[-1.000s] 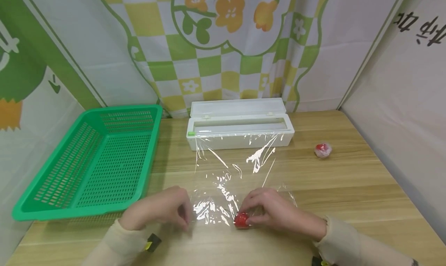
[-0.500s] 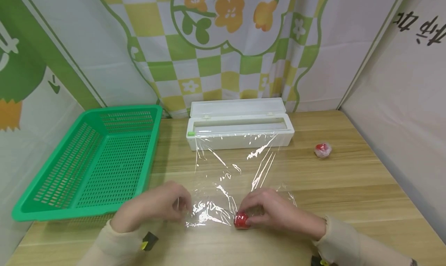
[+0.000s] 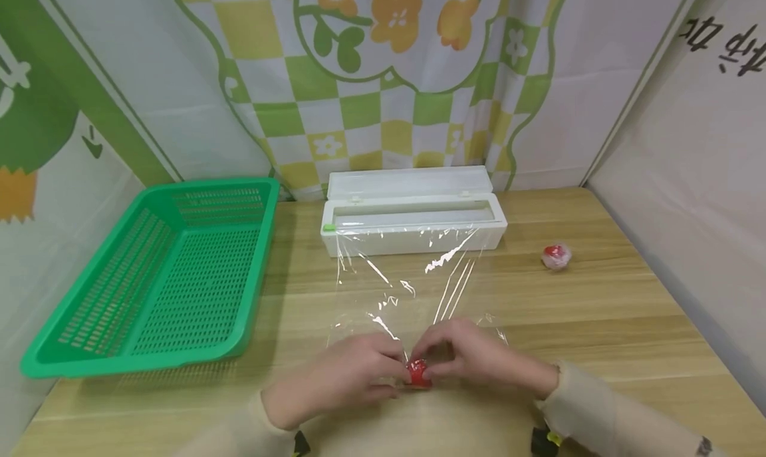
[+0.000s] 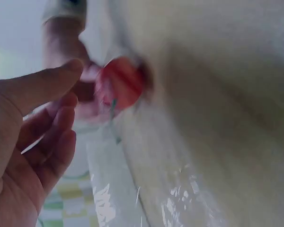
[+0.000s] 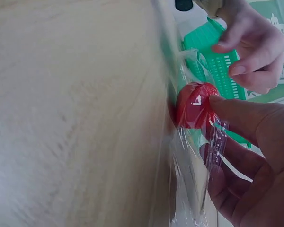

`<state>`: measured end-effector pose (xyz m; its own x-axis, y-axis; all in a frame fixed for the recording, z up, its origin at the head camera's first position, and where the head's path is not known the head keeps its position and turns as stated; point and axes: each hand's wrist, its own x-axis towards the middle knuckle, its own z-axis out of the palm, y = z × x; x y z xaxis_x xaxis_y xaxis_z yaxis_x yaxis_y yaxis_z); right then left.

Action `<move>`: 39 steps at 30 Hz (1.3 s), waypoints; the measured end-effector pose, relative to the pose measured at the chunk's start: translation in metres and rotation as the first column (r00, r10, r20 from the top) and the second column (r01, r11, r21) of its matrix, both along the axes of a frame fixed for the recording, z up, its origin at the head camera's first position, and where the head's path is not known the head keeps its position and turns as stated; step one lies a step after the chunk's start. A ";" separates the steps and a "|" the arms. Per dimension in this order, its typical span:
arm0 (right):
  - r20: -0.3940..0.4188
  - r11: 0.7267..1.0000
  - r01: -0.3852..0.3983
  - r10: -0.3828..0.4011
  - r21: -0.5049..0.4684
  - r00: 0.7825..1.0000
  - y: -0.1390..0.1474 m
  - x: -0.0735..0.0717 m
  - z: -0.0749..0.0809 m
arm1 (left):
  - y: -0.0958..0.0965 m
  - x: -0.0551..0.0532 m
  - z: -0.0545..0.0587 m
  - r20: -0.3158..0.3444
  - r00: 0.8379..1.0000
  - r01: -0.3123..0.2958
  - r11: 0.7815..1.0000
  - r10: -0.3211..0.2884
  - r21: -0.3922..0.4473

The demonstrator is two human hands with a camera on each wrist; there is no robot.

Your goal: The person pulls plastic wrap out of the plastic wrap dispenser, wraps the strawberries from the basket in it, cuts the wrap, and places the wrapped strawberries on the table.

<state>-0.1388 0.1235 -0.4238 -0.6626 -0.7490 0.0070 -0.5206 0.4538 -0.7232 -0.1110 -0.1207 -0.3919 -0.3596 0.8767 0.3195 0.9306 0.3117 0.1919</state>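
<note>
grip of the right hand narrow, pinching a round red object in clear film, on the near side of the white box; left hand, thumb and fingers parted, also on the box's near side; green basket, left of the box.

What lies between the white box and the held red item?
Clear plastic film runs from the white box to the red item, as the head view shows.
</note>
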 end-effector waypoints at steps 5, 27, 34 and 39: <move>0.120 0.996 -0.027 0.037 -0.082 0.992 0.001 -0.004 -0.004 | 0.009 0.003 -0.011 -0.073 0.997 0.009 1.000 -0.008 0.005; 0.164 0.996 -0.023 0.038 -0.089 0.986 0.002 -0.012 -0.004 | 0.024 -0.001 -0.020 0.027 0.983 -0.180 0.977 0.184 -0.118; 0.139 0.999 0.025 -0.020 -0.039 0.990 0.006 -0.013 -0.002 | 0.022 -0.004 -0.019 0.117 0.970 -0.197 0.973 0.211 -0.122; 0.088 0.996 0.090 -0.087 -0.027 0.992 0.012 -0.014 0.004 | 0.021 -0.009 -0.017 0.175 0.960 -0.197 0.971 0.219 -0.133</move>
<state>-0.1524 0.1350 -0.4200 -0.7254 -0.6877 -0.0309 -0.4144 0.4721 -0.7781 -0.1197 -0.0996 -0.4093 -0.5817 0.8026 0.1321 0.7936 0.5244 0.3085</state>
